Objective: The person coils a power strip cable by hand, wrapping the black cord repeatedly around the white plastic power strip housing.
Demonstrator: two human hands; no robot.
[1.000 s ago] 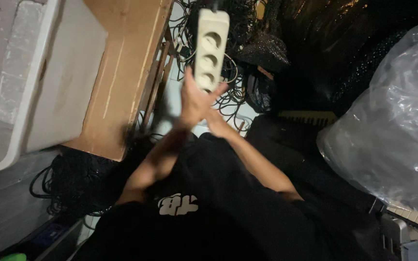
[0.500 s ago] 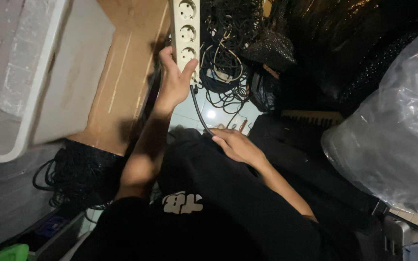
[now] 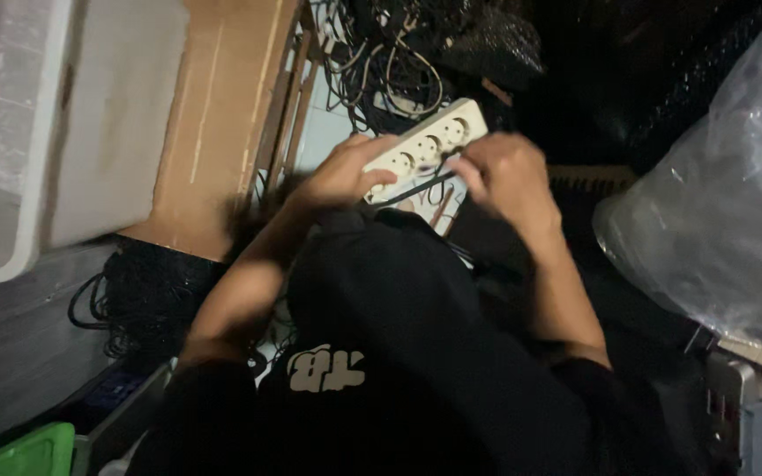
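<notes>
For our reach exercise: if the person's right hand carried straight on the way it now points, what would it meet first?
The right hand points up-left and already touches the white power strip; past that, probably the tangle of dark cables, though depth is unclear.

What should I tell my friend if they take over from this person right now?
Left hand: grips the near end of the white power strip and holds it up over the lap.
Right hand: at the strip's far side, fingers on a thin black cable that runs across it.
Around: a tangle of black cables lies just beyond the strip, a wooden board to the left, a clear plastic bag to the right.
Done: strip is picked up, in both hands.
Left: strip and cable are not set down; no plug shows in the sockets.
</notes>
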